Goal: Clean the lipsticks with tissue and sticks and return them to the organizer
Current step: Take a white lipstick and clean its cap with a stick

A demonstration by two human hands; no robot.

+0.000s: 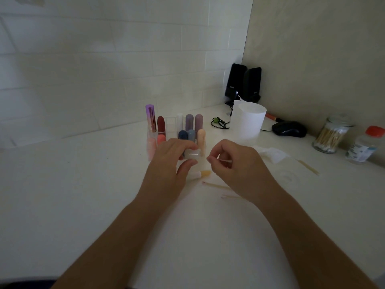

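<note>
Frosted cylindrical lipstick (191,153) gripped by curled left fingers (184,166), right fingers (220,152) pinching thin cotton-tipped stick (225,161)

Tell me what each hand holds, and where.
Left hand grips a pale translucent lipstick part by its sides, thumb against fingers. Right hand pinches a cotton swab along its stick, one tip free.

Purple lipstick (150,117); dark red lipstick (160,123); black speakers (236,80); orange bottle cap (376,130)

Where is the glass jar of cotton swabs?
Head view: the glass jar of cotton swabs stands far right on the white counter, between the black computer mouse and the orange-capped clear bottle.
</note>
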